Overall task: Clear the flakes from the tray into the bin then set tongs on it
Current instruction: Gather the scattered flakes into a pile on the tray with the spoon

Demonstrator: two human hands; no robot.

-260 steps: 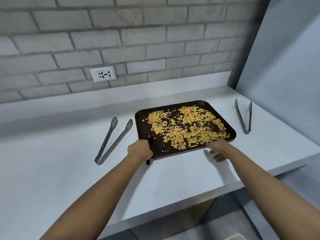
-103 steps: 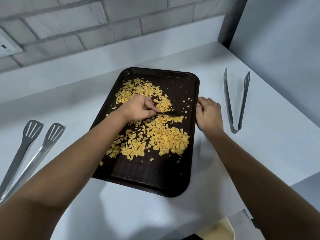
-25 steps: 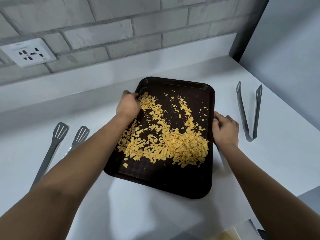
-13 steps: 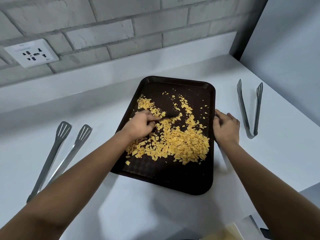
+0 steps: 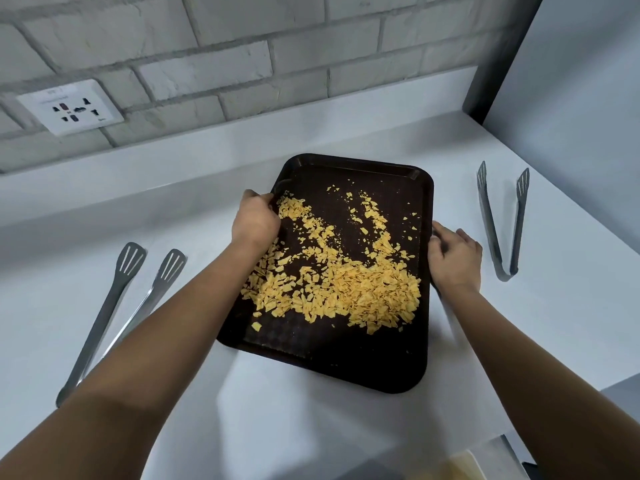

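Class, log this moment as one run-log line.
left hand sweeping flakes | right hand steadying tray | tongs untouched

1. The left hand (image 5: 255, 221) lies at the far left rim of the tray (image 5: 398, 368); its fingertips are turned away, so whatever it holds cannot be told.
2. The right hand (image 5: 454, 258) covers part of the tray's right rim.
3. Below the tray's near right corner, the bin (image 5: 460, 464) is cut off by the bottom edge and blurred.
4. Left of the tray, the left forearm hides part of the left tongs (image 5: 114, 299).
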